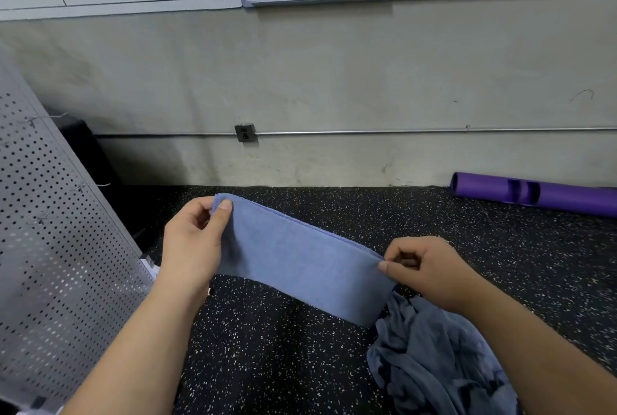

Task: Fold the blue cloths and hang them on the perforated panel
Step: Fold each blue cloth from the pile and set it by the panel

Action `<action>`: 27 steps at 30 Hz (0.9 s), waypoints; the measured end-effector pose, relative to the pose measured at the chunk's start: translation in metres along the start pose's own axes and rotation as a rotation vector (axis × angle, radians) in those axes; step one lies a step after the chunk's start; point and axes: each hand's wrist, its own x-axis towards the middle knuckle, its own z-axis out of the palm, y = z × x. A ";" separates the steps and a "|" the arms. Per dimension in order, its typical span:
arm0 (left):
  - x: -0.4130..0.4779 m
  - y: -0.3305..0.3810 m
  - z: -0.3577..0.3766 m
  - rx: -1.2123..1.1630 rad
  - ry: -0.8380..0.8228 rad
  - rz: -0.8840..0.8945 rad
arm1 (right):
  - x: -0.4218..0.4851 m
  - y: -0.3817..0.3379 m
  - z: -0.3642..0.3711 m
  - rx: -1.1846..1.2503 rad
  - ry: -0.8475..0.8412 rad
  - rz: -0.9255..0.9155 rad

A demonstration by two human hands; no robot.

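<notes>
A person holds a folded blue cloth strip (300, 261) up in the air over the black floor with little white specks (283, 364). The cloth is pulled out long and flat between the two hands. It slopes down from its left end to its right end.

The left hand (193, 241) pinches the left top corner of the cloth. The thumb lies on the front and the other fingers are curled behind it. The right hand (424, 267) pinches the right top corner between the thumb and the bent fingers.

A messy heap of more blue cloths (444, 358) lies on the floor near its right front side, just under the right arm. The low end of the held cloth hangs right over the heap.

The grey metal panel full of small holes (50, 247) stands at the left edge of the floor, leaning. Thin wire hooks (90, 185) stick out of it, and nothing hangs on them.

A purple foam tube (534, 192) lies along the far edge of the floor, against the grey wall (334, 74).
</notes>
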 end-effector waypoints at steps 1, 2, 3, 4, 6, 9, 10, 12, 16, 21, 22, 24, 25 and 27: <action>0.001 -0.001 -0.001 0.002 -0.001 -0.004 | -0.001 -0.001 -0.001 0.020 0.002 -0.001; 0.001 -0.001 -0.001 0.002 0.001 -0.008 | -0.001 -0.002 -0.003 0.041 0.000 0.007; 0.001 -0.001 -0.002 0.000 0.004 -0.012 | -0.002 -0.003 -0.004 0.050 -0.011 0.019; 0.002 -0.001 -0.002 -0.005 0.008 -0.017 | -0.002 -0.003 -0.005 0.052 -0.025 0.031; 0.003 -0.002 -0.002 -0.011 0.017 -0.025 | -0.003 -0.002 -0.005 0.072 -0.051 0.059; 0.004 -0.003 -0.004 -0.018 0.025 -0.037 | -0.005 0.001 -0.002 0.077 -0.082 0.062; 0.004 -0.004 -0.006 -0.021 0.026 -0.042 | -0.005 0.002 -0.001 0.063 -0.079 0.055; 0.004 -0.004 -0.007 -0.026 0.026 -0.054 | -0.006 0.003 0.002 0.048 -0.067 0.043; 0.003 -0.003 -0.009 -0.024 0.024 -0.065 | -0.007 0.004 0.007 0.039 -0.017 0.021; 0.002 -0.002 -0.009 0.013 0.000 -0.072 | -0.006 0.013 0.010 0.022 0.008 0.022; 0.002 -0.002 -0.009 0.019 -0.007 -0.074 | -0.006 0.014 0.010 0.013 0.007 0.025; 0.002 -0.002 -0.009 0.020 -0.022 -0.079 | -0.006 0.017 0.010 0.026 0.018 0.041; 0.001 -0.001 -0.009 0.018 -0.026 -0.081 | -0.006 0.018 0.011 0.037 0.029 0.050; 0.000 -0.001 -0.008 0.016 -0.039 -0.084 | -0.006 0.018 0.011 0.044 0.046 0.060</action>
